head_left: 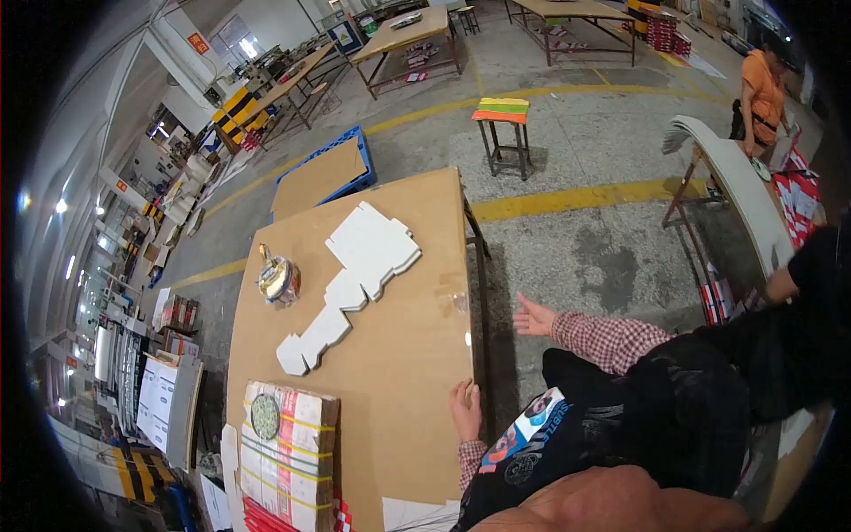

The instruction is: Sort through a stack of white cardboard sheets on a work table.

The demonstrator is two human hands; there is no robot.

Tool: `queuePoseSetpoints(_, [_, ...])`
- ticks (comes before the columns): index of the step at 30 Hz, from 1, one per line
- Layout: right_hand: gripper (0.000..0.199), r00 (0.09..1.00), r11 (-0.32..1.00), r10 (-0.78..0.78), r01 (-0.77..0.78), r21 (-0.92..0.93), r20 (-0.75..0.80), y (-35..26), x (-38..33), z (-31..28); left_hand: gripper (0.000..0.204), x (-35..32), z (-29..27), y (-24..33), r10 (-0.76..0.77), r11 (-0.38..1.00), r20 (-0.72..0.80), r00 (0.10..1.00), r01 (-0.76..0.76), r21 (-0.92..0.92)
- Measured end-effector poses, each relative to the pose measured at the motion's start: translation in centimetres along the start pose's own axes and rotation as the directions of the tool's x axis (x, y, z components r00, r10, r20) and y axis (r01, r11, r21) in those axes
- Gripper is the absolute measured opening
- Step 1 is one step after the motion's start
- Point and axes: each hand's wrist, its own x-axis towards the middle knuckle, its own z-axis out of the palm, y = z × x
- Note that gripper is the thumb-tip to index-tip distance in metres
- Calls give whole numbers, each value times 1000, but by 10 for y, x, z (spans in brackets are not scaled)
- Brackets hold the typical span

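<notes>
My left hand (465, 410) rests at the right edge of a brown board-topped table (399, 355), its fingers laid out and nothing in them. Farther off, my right hand (534, 316) hangs in the air past that edge, fingers and thumb apart, holding nothing. Both arms wear checked sleeves. Flat white die-cut cardboard blanks (372, 248) lie in a stepped row across the middle of the table. Left of them stands a round clear container (278, 280) with mixed contents. A strapped bundle of white and red cardboard (288, 452) sits at the near left, with a round speckled thing (265, 416) on top.
Behind the table is a blue pallet (361, 173) with brown cardboard. A stool (503, 133) with a colourful top stands beyond. At the right, a person in orange (762, 102) stands by a bench with a pale curved stack (731, 168); another person's dark-sleeved arm (782, 285) shows nearer.
</notes>
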Motion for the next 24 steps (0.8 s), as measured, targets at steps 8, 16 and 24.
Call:
queuePoseSetpoints(8, [36, 866, 952, -253, 143, 271, 432, -208, 215, 70, 27, 35, 1, -31, -267, 961, -123, 956, 273, 40])
queuePoseSetpoints(16, [44, 953, 876, -253, 299, -378, 168, -254, 340, 267, 26, 72, 8, -19, -648, 749, -397, 650, 638, -178])
queuePoseSetpoints(24, [78, 963, 350, -230, 217, -911, 141, -223, 454, 348, 30, 101, 47, -3, -650, 729, -370, 663, 682, -58])
